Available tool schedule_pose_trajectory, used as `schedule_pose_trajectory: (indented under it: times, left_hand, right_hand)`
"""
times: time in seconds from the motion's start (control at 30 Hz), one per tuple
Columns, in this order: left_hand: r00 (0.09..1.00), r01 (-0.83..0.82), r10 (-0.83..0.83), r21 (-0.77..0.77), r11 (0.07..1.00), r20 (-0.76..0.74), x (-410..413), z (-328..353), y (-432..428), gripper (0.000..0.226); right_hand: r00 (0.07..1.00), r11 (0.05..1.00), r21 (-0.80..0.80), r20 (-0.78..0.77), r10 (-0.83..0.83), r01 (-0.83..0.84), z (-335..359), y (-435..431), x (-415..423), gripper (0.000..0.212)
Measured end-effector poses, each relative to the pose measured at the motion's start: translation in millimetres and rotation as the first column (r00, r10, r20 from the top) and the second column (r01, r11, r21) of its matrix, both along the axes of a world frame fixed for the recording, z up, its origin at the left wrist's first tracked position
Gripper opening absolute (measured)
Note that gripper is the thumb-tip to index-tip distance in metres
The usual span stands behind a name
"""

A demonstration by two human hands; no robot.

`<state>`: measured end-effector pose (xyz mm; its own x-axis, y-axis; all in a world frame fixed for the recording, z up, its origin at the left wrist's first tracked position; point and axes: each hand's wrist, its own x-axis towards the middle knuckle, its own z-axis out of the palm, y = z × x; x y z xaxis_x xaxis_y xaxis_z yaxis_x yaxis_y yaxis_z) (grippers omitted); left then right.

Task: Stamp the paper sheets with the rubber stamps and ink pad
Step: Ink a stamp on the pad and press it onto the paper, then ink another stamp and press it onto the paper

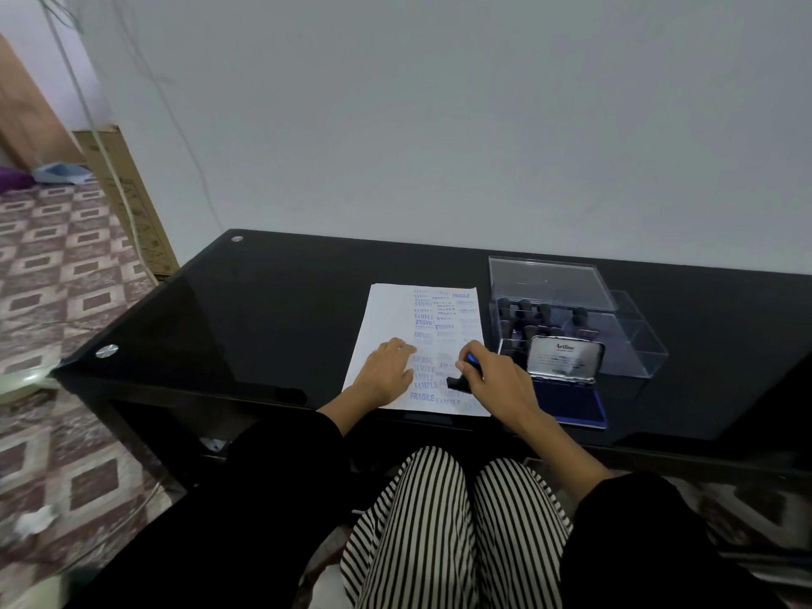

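- Left hand (pixel 389 372) lies flat with straight fingers, pressing the paper sheet (pixel 386 318) onto the black desk (pixel 263 309).
- Right hand (pixel 494 382), at its 3 o'clock, grips a rubber stamp (pixel 457 383) over the sheet's lower right.
- Open ink pad (pixel 575 404) lies just beside that hand, at 3 o'clock.

Your one head camera looks forward and down, close above your left hand (pixel 389 373) and right hand (pixel 496 380); beyond them the glossy black glass table (pixel 263 309) meets a pale grey wall (pixel 439 125).
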<state>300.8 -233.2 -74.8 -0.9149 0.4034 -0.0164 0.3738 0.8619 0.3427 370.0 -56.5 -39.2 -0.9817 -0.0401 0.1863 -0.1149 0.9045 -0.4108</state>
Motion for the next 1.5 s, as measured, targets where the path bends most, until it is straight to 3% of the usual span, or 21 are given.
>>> schedule_pose_trajectory:
  times: [0.33, 0.47, 0.77, 0.9, 1.2, 1.5]
  left_hand:
    - [0.988, 0.12, -0.088, 0.26, 0.958, -0.13, 3, 40, 72, 0.032]
    - [0.966, 0.228, -0.177, 0.302, 0.925, -0.188, -3, 62, 116, 0.032]
    - [0.933, 0.347, -0.319, 0.18, 0.92, -0.169, -33, 88, 202, 0.034]
    - [0.933, 0.351, -0.335, 0.132, 0.927, -0.132, -55, 85, 221, 0.037]
    - [0.915, 0.399, -0.391, 0.08, 0.914, -0.098, -97, 57, 252, 0.04]
    - [0.916, 0.376, -0.382, -0.071, 0.924, -0.12, -116, 31, 266, 0.053]
  right_hand:
    - [0.982, 0.981, -0.155, -0.125, -0.139, 0.119, 35, 54, 5, 0.028]
    - [0.956, 0.977, -0.104, -0.21, -0.205, 0.186, 60, 97, -1, 0.03]
    - [0.923, 0.944, 0.012, -0.213, -0.319, 0.329, 88, 179, -44, 0.028]
    - [0.923, 0.925, 0.087, -0.147, -0.356, 0.371, 83, 200, -70, 0.03]
    - [0.911, 0.878, 0.248, -0.059, -0.408, 0.409, 50, 233, -123, 0.03]
    - [0.904, 0.817, 0.431, 0.003, -0.427, 0.384, 18, 247, -143, 0.03]
